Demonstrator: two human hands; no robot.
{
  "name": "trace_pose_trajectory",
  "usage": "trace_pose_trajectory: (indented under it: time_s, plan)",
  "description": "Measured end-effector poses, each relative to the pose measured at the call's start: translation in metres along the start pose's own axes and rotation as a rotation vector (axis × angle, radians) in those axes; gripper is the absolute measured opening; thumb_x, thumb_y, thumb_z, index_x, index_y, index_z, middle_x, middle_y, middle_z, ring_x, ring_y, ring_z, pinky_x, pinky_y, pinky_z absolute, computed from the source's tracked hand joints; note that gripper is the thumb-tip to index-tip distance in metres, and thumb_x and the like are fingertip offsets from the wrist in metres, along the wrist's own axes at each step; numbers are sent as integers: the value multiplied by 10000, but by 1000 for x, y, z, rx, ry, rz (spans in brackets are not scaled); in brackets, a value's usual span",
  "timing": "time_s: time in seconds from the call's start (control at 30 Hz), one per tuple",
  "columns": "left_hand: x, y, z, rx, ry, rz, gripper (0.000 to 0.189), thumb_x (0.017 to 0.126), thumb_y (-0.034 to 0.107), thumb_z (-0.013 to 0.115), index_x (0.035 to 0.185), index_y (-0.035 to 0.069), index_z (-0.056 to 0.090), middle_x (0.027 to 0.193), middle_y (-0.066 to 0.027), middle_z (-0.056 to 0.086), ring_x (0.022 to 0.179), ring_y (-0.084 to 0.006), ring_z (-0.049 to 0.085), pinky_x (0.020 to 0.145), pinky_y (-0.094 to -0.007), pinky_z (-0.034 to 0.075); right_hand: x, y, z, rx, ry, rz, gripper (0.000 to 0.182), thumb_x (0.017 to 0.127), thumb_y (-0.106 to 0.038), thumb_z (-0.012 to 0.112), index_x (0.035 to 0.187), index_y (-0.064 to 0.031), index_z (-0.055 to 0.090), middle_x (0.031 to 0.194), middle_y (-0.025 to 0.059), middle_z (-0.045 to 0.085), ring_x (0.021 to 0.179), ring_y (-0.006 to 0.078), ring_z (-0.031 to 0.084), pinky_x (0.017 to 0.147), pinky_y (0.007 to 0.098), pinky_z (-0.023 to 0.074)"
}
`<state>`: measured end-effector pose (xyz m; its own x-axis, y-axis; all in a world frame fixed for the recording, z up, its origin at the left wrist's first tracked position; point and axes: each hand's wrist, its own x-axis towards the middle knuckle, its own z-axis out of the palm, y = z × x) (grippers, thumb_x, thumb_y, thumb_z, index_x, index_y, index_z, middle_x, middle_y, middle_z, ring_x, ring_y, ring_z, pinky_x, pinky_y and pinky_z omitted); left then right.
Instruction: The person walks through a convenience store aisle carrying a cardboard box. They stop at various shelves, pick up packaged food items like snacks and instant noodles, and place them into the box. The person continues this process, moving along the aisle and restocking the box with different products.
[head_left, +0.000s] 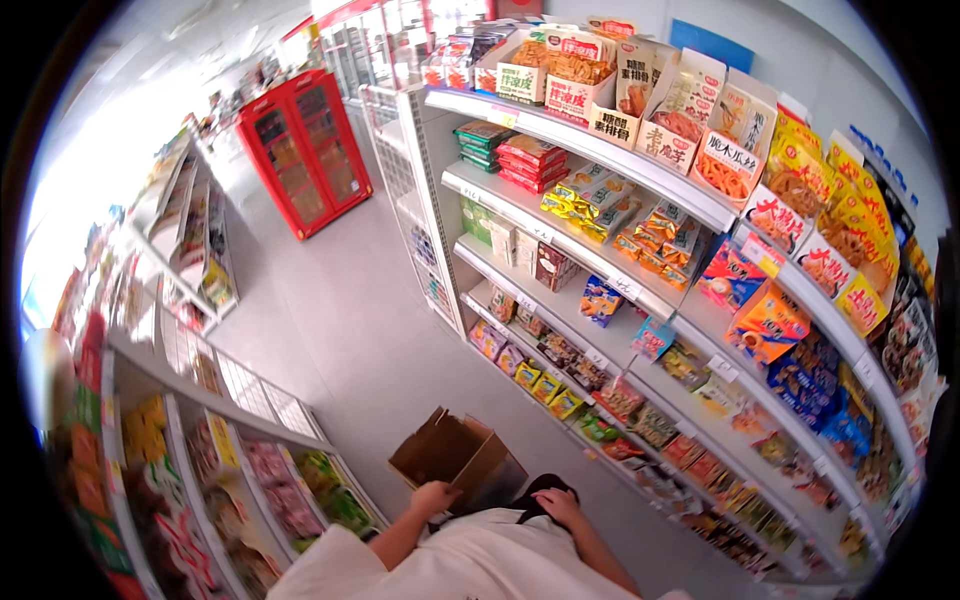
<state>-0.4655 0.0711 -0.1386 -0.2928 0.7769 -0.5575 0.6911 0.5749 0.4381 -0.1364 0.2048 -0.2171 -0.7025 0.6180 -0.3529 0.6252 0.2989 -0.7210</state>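
An open cardboard box (491, 469) is directly before me, its flaps up and the visible part of its brown inside in shadow. At its near left edge is my left hand (436, 496), fingers curled over the cardboard rim. My right hand (556, 504) lies on black cloth (574, 486) just right of the box, its fingers somewhat apart and nothing visible in them. Whether the box rests on the floor cannot be told.
Long shelving (570, 255) with packaged snacks runs along my right. Lower racks of bagged goods (274, 480) stand close on my left. Grey floor (352, 330) leads between them towards a red double-door glass cabinet (306, 154). Another shelf unit (187, 232) stands farther left.
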Motion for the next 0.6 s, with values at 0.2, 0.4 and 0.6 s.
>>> trace_pose_trajectory:
  time_s: [0.2,0.4,0.6]
  plan:
    - [3,-49,-46,81,46,-151,460,882,541,591,928,113,752,865,-156,712,873,-370,676,756,-485,537,96,-67,25,-387,-577,-100,451,1019,-428,348,1416,-264,488,1505,10,450,1381,259,420,1060,760,216]
    - [27,-95,-100,120,2,-94,471,867,552,590,904,109,745,830,-179,699,830,-397,670,710,-501,531,254,-89,38,54,-905,-117,436,979,-272,449,1369,-99,536,1365,92,588,1210,264,538,1041,459,405]
    - [76,-109,-193,326,35,-226,400,827,553,627,951,200,771,848,-161,711,845,-389,683,734,-494,539,346,-115,51,158,-924,-76,472,922,-374,553,1220,-23,658,1218,107,670,1072,237,578,927,455,447]
